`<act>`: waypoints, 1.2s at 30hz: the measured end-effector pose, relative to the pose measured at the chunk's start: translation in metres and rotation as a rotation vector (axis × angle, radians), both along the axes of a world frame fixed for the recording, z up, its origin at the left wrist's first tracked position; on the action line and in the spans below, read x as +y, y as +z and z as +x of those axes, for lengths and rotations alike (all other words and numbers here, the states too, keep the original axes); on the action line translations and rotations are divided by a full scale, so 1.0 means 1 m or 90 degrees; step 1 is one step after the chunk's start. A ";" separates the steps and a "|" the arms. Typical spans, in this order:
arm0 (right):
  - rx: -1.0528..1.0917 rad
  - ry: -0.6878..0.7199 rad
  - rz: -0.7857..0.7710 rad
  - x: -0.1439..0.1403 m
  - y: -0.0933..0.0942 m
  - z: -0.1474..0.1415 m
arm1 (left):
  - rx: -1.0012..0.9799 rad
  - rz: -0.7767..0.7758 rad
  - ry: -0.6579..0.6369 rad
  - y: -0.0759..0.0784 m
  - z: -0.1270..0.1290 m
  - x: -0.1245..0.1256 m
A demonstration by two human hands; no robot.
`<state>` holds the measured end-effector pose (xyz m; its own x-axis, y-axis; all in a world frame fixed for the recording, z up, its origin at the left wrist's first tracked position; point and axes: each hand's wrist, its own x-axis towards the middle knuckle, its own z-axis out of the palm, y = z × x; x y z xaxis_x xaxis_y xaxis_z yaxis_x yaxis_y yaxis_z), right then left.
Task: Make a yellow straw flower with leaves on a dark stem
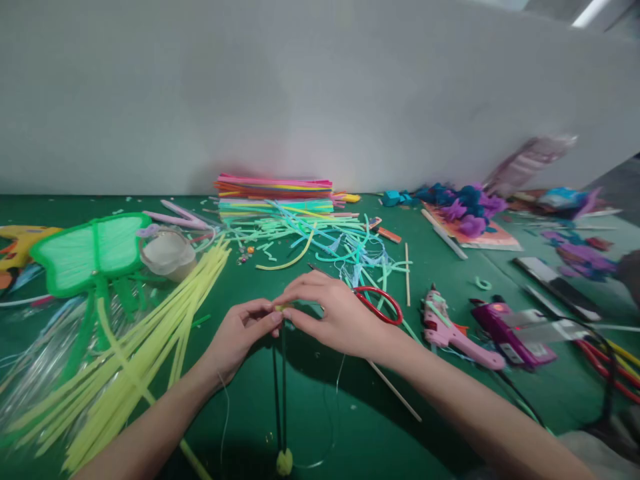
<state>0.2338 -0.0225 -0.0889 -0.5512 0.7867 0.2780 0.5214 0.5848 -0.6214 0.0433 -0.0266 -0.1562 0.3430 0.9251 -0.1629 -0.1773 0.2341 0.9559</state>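
My left hand (247, 330) and my right hand (333, 310) meet in front of me, fingertips pinched together on a small yellow piece (283, 308). Fingers cover much of it, so its exact shape is hidden. From the pinch a thin dark green stem (284, 387) runs down towards me, with a dark line beside it that may be its shadow. At its lower end is a fuzzy yellow-green ball (285, 461). Clear thread (333, 440) loops near the ball. Red-handled scissors (390, 313) lie partly behind my right hand.
Yellow pipe cleaners (135, 360) fan out at left, beside a green fuzzy butterfly-like shape (95, 250). Colourful pipe cleaner bundles (275, 190) and cut scraps (345, 247) lie behind. At right are a pink glue gun (457, 333), a purple device (515, 333) and purple-blue pieces (467, 207).
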 end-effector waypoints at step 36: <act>-0.444 -0.332 -0.047 -0.022 -0.030 0.085 | -0.019 0.002 -0.033 0.004 -0.005 -0.001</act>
<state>0.3192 -0.0447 -0.1191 -0.1411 0.9887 -0.0503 0.9867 0.1363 -0.0881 0.0383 -0.0272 -0.1527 0.3949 0.9066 -0.1489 -0.1933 0.2404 0.9512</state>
